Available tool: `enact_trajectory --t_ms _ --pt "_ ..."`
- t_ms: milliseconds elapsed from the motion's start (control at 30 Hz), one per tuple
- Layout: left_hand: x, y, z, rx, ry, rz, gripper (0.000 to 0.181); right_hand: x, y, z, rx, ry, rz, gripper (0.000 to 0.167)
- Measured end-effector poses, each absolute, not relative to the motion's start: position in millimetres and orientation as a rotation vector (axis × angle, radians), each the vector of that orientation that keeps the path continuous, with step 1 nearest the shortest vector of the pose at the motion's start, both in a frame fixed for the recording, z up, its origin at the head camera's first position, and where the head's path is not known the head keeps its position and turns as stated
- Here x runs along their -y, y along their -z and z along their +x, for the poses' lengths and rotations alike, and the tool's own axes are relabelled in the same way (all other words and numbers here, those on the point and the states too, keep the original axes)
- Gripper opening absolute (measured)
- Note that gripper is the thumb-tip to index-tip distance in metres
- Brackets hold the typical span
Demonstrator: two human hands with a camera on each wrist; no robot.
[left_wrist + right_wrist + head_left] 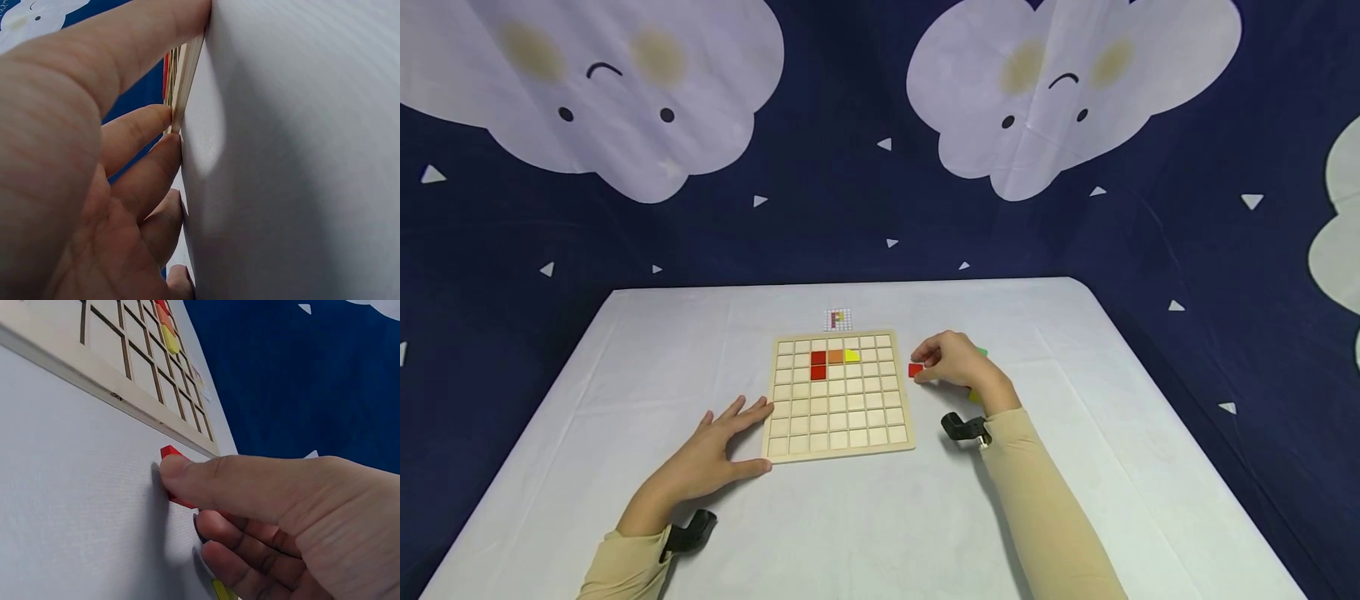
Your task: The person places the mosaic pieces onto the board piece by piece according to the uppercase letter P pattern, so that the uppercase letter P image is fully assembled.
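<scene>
Against the board, left fingers spread; right fingers pinch a red tile.

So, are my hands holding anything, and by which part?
Your right hand pinches a red tile, thumb on its near edge; your left hand only touches the board.

No lettering can be read (the card included).

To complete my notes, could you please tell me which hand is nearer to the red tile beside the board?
The right hand, which pinches the red tile beside the board; the left hand is farther off, at the board's left edge.
</scene>
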State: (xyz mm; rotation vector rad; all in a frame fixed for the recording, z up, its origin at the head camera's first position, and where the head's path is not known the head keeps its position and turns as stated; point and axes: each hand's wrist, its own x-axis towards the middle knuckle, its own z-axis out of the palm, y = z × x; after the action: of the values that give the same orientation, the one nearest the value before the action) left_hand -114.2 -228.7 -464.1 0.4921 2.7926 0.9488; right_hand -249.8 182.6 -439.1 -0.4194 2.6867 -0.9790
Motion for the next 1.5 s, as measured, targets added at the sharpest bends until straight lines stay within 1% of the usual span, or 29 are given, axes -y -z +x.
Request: enact_trajectory --t_ms 300,867,1267,1500 --pt "226.9 464.4 -114.0 -2.79 -0.963 0.501 0.086 -182.6 441.0 -248.1 -2.708 0.962 -0.398 0.024" --pt "228.9 462.9 -112.8 -2.78 -0.956 0.485 0.087 -178.9 442.4 -251.3 -2.715 1.004 -0.492 0.023" --pt "228.2 462.5 -114.1 -2.787 -0.953 0.485 0.086 -157.7 431.6 -249.2 -2.711 1.016 -0.599 0.02" --pt "226.7 461.9 -112.4 -2.796 -0.951 0.499 0.086 -143.8 433.7 -247.8 -2.686 1.041 -0.648 0.02"
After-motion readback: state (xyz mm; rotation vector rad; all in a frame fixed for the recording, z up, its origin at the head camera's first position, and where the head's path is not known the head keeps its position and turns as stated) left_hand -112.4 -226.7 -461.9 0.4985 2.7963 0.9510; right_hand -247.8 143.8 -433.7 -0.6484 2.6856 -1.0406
